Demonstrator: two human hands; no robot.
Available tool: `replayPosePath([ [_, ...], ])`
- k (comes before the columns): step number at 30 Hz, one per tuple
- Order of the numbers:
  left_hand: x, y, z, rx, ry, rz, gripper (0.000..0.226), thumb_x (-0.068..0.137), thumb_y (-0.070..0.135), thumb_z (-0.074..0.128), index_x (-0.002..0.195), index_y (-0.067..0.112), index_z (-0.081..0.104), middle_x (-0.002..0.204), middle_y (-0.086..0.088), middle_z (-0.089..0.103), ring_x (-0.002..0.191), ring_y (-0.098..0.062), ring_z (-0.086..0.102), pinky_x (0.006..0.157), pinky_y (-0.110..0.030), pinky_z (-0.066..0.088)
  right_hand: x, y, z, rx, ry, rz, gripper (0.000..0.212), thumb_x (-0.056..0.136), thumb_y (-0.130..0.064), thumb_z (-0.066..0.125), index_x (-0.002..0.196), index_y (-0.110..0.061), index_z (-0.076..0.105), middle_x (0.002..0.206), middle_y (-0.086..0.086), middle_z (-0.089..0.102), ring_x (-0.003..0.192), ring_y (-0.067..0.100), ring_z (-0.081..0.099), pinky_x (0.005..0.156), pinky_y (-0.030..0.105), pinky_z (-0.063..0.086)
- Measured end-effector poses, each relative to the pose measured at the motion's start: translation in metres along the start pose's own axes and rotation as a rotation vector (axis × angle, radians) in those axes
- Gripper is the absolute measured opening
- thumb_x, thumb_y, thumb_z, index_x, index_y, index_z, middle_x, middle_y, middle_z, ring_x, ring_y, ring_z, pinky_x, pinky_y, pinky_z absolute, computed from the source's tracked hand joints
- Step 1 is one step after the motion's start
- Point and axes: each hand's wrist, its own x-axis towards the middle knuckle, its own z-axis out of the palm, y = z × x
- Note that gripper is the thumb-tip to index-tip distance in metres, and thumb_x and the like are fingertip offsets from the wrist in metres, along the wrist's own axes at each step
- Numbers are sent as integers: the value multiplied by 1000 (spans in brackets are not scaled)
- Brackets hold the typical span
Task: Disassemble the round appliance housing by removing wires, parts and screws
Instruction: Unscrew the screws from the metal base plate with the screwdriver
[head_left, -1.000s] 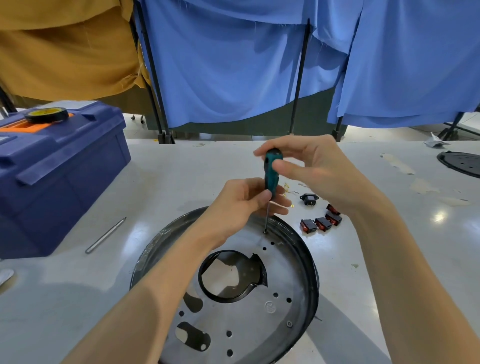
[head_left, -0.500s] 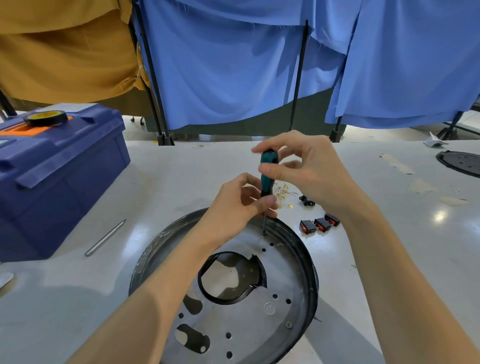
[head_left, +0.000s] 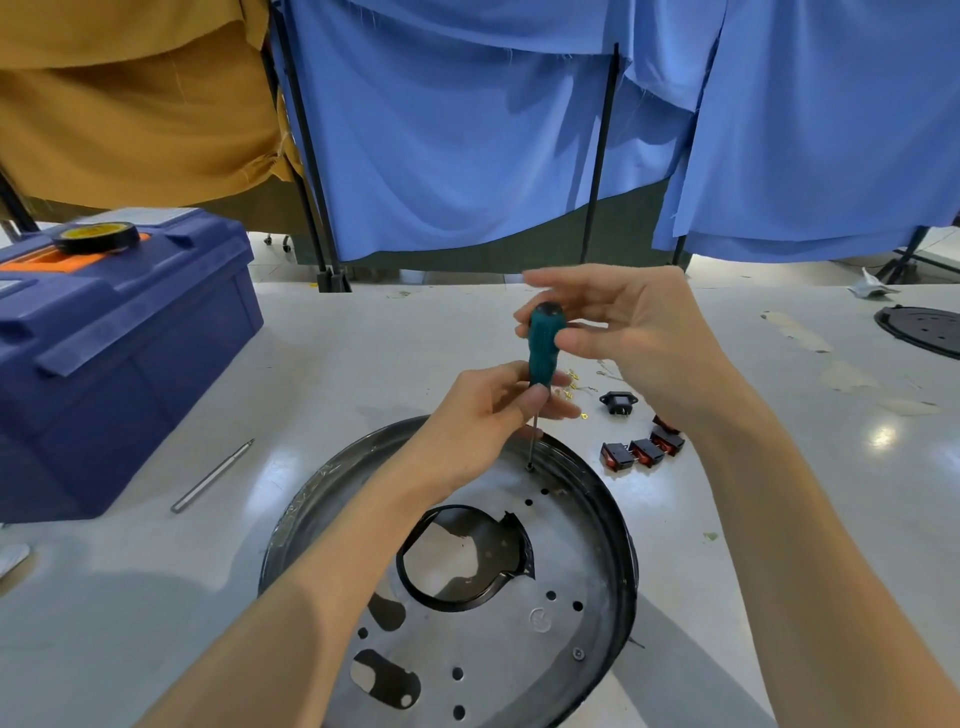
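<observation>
Work surface: a white, glossy tabletop (head_left: 363, 338). Toward its right edge it bears pale scuffed patches (head_left: 795, 330) and a bright spot of reflected overhead light (head_left: 881, 435).

Beyond the far edge, a strip of light floor (head_left: 270, 254) is visible, with a small castor (head_left: 283, 241) standing on it.

Backdrop: blue cloth (head_left: 467, 156) hangs in loose folds from black upright poles (head_left: 600, 150); one pole ends in a black foot (head_left: 332, 280) at the tabletop's far edge. Ochre cloth (head_left: 130, 104) hangs at the left, overlapping the blue. A dark green panel (head_left: 545, 244) shows below the blue hems. Lighting is even and bright.
</observation>
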Motion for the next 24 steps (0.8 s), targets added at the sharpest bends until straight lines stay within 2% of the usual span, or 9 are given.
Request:
replayPosePath([
  [3, 0, -1, 0, -7, 39, -17, 8, 95, 17, 57, 102, 14, 58, 89, -3, 76, 91, -12, 71, 87, -26, 54, 0, -2, 2, -72, -48, -7, 28, 83, -5, 70, 106, -20, 72, 103, -6, 72, 101, 9, 67, 90, 24, 54],
  [5, 0, 0, 1, -28, 59, -19, 20, 90, 18, 64, 105, 9, 56, 90, -7, 76, 88, -14, 72, 86, -26, 55, 1, -1, 7, -126, -28, 10, 25, 78, -16, 77, 100, -27, 73, 103, -5, 69, 96, 11, 64, 84, 25, 55],
  [8, -2, 3, 0, 2, 15, 3, 15, 95, 17, 56, 110, 16, 57, 94, -4, 75, 94, -14, 70, 89, -26, 53, 1, 1, 6, -118, 28, -11, 34, 80, 0, 71, 106, -22, 72, 95, -3, 72, 92, 13, 67, 82, 25, 56],
  [11, -1, 4, 0, 8, 14, -10, 19, 100, 11, 44, 104, 20, 60, 94, -1, 75, 94, -14, 70, 90, -29, 53, 0, 0, -3, -11, -25, 13, 42, 82, 16, 57, 113, -11, 69, 99, 1, 75, 97, 12, 70, 85, 21, 55],
  [14, -1, 2, 0, 8, 58, -12, 9, 97, 13, 52, 103, 11, 59, 88, -5, 75, 87, -18, 72, 89, -34, 54, -1, -1, 0, -68, -64, 9, 29, 84, -1, 68, 107, -17, 72, 104, -4, 72, 103, 9, 67, 89, 21, 53],
  [16, -1, 2, 0, 19, 89, -2, 19, 92, 16, 61, 109, 7, 58, 89, -7, 75, 85, -18, 72, 88, -35, 55, 0, -1, 4, -117, -36, 20, 25, 78, -16, 77, 102, -25, 73, 103, -5, 70, 98, 11, 64, 86, 24, 55],
  [19, -1, 3, -1, 24, 54, -9, 20, 95, 15, 56, 115, 13, 58, 95, -6, 74, 90, -17, 71, 87, -32, 55, 1, 0, 5, -117, 29, -7, 33, 79, -6, 74, 108, -24, 72, 96, -1, 72, 92, 13, 66, 84, 27, 56],
  [22, -2, 2, 0, 5, 35, -17, 15, 98, 10, 50, 106, 14, 61, 93, -5, 74, 89, -18, 71, 87, -31, 55, 0, -1, -1, -33, -20, 6, 36, 83, 9, 62, 110, -13, 70, 100, 1, 74, 96, 12, 71, 88, 25, 55],
  [24, -1, 1, 0, 4, 71, -17, 11, 92, 12, 60, 103, 9, 60, 90, -7, 75, 83, -21, 72, 85, -33, 56, 0, -2, 0, -56, -58, -1, 28, 85, 0, 66, 107, -17, 72, 105, -2, 73, 99, 10, 68, 88, 20, 53],
])
